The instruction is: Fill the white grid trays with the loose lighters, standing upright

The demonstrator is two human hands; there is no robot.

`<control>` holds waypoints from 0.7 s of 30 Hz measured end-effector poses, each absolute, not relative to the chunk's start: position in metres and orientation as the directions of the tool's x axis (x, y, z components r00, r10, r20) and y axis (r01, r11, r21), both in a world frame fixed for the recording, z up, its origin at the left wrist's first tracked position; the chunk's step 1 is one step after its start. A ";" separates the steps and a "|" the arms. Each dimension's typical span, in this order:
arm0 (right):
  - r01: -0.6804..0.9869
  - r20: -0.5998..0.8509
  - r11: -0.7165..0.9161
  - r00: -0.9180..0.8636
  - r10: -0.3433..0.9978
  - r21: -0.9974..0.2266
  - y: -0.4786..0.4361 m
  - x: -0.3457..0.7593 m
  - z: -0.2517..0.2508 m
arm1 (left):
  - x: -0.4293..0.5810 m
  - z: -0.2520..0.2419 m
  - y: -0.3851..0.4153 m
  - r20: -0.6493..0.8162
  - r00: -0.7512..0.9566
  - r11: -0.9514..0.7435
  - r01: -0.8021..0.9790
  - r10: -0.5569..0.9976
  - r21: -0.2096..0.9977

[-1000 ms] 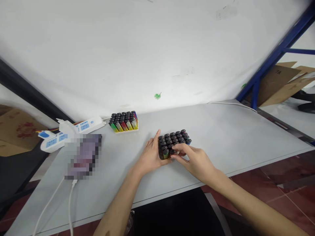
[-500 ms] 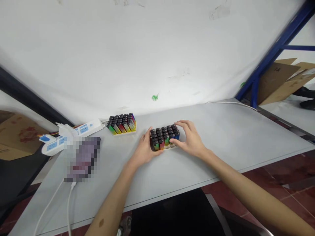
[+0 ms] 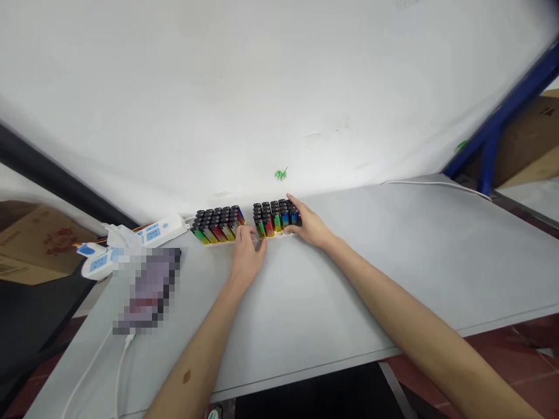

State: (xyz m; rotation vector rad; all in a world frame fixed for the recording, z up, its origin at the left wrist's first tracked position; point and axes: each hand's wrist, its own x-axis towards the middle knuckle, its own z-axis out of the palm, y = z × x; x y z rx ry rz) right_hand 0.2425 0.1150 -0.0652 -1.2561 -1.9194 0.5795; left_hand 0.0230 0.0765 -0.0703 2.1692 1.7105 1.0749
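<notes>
Two blocks of upright lighters with black tops stand side by side against the wall, a small gap between them. My right hand (image 3: pixel 308 224) is wrapped round the right end of the right lighter block (image 3: pixel 273 218), which has green, red and blue bodies in a pale tray. My left hand (image 3: pixel 247 251) is at the gap, its fingers bent between the two blocks and its thumb near the right block's front left corner; whether it grips anything is hidden. The left lighter block (image 3: pixel 217 224) shows green, yellow and red bodies.
At the left lie a white power strip (image 3: pixel 152 233) with plugs and a blurred phone-like object (image 3: pixel 148 291) with a white cable. A white cable (image 3: pixel 428 183) runs along the back right of the grey table (image 3: pixel 332 308). Cardboard boxes (image 3: pixel 39 241) stand beyond the table.
Both hands and the right lighter block have moved back and left, to the wall beside the other block. My left hand has shifted from the block's left side into the gap.
</notes>
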 end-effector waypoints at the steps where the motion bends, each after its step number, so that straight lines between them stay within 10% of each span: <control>1: 0.574 0.333 0.400 -0.225 0.916 -0.714 0.119 0.241 -0.066 | 0.023 -0.070 0.075 0.426 0.088 -0.328 0.782 0.900 0.530; 21: 0.831 0.345 0.365 -0.226 0.911 -0.419 0.054 0.273 -0.076 | 0.042 -0.056 0.048 0.212 0.490 -0.534 0.770 0.845 0.349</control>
